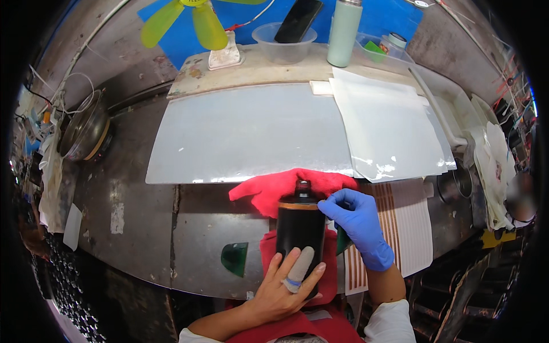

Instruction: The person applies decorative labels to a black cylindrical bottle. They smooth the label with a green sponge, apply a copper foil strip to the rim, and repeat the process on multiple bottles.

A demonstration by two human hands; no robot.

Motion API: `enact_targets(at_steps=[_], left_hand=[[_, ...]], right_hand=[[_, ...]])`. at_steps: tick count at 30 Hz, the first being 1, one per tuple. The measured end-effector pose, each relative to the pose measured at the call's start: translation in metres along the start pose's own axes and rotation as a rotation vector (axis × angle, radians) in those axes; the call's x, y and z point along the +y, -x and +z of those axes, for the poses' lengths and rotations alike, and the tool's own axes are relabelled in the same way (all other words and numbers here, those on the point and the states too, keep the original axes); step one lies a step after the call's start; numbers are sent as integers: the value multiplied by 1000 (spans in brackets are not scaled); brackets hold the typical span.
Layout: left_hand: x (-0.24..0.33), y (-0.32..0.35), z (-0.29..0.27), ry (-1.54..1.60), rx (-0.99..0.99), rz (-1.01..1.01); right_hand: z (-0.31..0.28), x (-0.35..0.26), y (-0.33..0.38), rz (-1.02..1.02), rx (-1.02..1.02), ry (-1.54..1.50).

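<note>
A black bottle (300, 234) with a narrow threaded neck stands upright before me, slightly tilted. A thin copper-coloured band (298, 206) runs round it just below the shoulder. My left hand (283, 291), bare except for a grey finger cover with a blue band, wraps round the bottle's lower part. In a blue glove, my right hand (357, 223) has thumb and forefinger pinched together at the band's right end; whatever they hold is too small to tell. Below that glove shows part of a dark green piece (342, 240); I cannot tell whether the hand holds it.
Behind the bottle lies a red cloth (260, 191). A green scraper-like piece (234, 259) rests at left on the metal table (131, 228). At right is a sheet with copper stripes (389, 228). White sheets (389, 131), a flask (344, 34), a plastic bowl (284, 43) and a fan (209, 28) sit farther back.
</note>
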State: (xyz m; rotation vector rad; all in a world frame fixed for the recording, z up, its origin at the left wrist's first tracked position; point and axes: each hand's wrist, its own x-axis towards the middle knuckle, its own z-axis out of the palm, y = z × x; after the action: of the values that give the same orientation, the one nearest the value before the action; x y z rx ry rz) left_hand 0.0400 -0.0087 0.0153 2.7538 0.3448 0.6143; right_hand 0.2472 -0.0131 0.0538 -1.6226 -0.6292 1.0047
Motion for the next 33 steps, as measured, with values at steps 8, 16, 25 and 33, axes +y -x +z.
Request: enact_targets(at_steps=[8, 16, 25, 33], left_hand=[[-2, 1, 1, 113, 77, -62], [-27, 31, 15, 645, 154, -136], [-52, -60, -7, 865, 533, -566], [-59, -90, 0, 728, 376, -565]], right_hand=[[2, 0, -1, -4, 8, -18], [-15, 7, -1, -7, 88, -81], [-39, 42, 7, 91, 86, -175], [-67, 95, 13, 540, -6, -720]])
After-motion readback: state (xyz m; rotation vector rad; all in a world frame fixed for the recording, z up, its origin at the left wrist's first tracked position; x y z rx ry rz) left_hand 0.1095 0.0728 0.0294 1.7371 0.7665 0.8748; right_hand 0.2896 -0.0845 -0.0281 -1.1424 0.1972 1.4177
